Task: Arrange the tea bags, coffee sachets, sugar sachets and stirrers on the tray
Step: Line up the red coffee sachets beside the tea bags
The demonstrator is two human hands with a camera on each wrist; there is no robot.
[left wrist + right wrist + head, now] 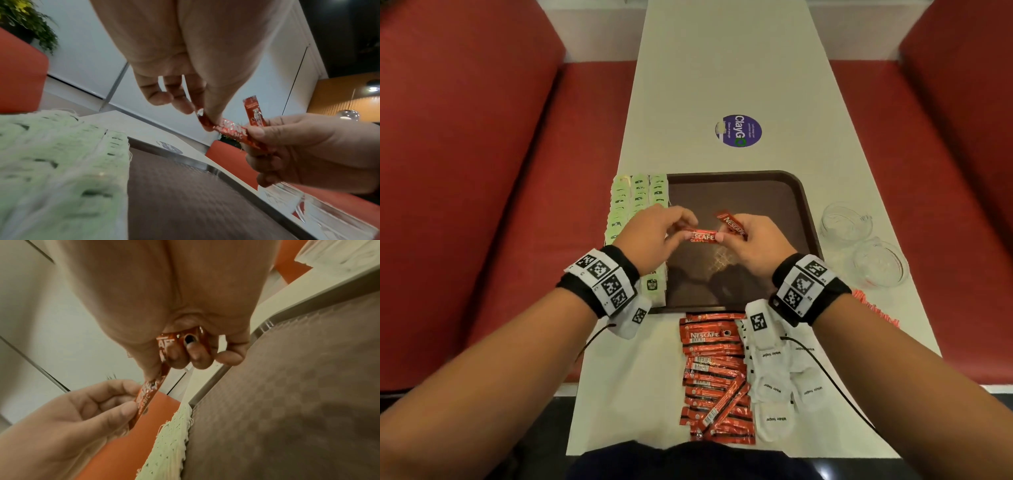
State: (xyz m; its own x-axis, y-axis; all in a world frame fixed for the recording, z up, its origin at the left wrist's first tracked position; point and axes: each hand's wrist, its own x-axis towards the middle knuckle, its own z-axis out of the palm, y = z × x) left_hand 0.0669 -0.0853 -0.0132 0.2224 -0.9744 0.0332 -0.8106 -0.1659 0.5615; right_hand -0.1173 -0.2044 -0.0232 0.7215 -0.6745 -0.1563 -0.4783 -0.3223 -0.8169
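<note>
Black wristbands (599, 281) (white fiducial-marker tags), thin black cables (825, 370), bare forearms.

Quick count: two coffee sachets in the grip, one (702, 236) pinched between both hands, a second (730, 223) in the right alone. One tray (803, 205) underneath, three rows of tea bags (635, 202) left of it, two glass cups (846, 222) off right.

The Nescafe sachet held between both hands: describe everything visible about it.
The Nescafe sachet is a slim red foil-looking stick, glossy, with white NESCAFE lettering and CLASSIC beneath. It lies roughly level in the air above the brown tray, touching nothing below. The left hand pinches its left end, the right hand its right end, which also holds a second sachet.
</note>
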